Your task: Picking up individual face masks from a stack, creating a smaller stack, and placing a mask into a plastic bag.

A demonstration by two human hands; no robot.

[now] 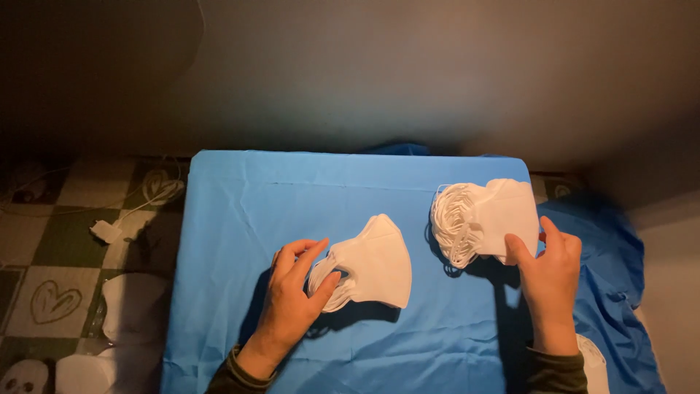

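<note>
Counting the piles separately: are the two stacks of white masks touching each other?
Apart. The head view shows a strip of bare blue cloth between the left stack and the right stack.

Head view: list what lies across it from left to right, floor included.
White charger with cable on the tiled floor → left hand → stack of white masks it holds → second stack of white masks → right hand, all four over the blue cloth.

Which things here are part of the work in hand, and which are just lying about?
In hand:
- left hand gripping a stack of white masks
- right hand gripping a second mask stack
- blue cloth under both

Lying about:
- white charger and cable on the tiled floor
- white items beside the table
</note>
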